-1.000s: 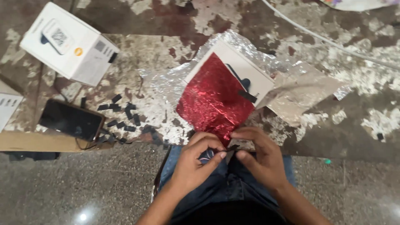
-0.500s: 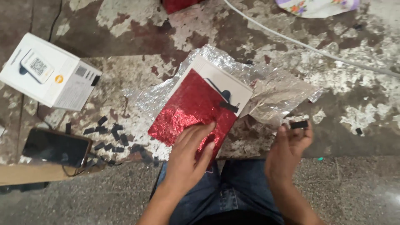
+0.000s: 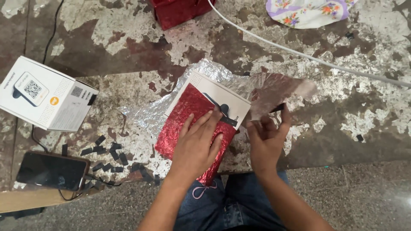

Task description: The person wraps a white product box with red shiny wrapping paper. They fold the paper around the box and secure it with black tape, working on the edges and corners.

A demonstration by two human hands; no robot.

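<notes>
We see a white box (image 3: 222,96) lying on a sheet of silver foil (image 3: 150,113) in the middle of the worn table (image 3: 364,98), and a red glitter wrapping sheet (image 3: 182,117) is folded over its near-left part. The left hand (image 3: 195,147) lies flat on this red sheet with the fingers spread, pressing it down and closed on nothing. Half a second ago it pressed only the near corner; now it has moved further up, and its fingertips reach a black tape strip (image 3: 229,121) that sits at the edge of the red sheet.

The right hand (image 3: 265,137) pinches a small black tape piece (image 3: 277,108) between thumb and fingertips, just right of the box, in front of the loose foil flap (image 3: 278,87). Earlier this hand was further right and lower, away from the box; now it has come close to it.

Left of the foil, many cut tape pieces (image 3: 109,155) lie scattered. Beyond them is a dark phone (image 3: 51,171) with a cable, and a second white box (image 3: 45,99) stands further back. A white cable (image 3: 308,55) crosses the far part of the table, with a floral cloth (image 3: 308,12) and a red wrapped box (image 3: 180,10) at the far edge.
</notes>
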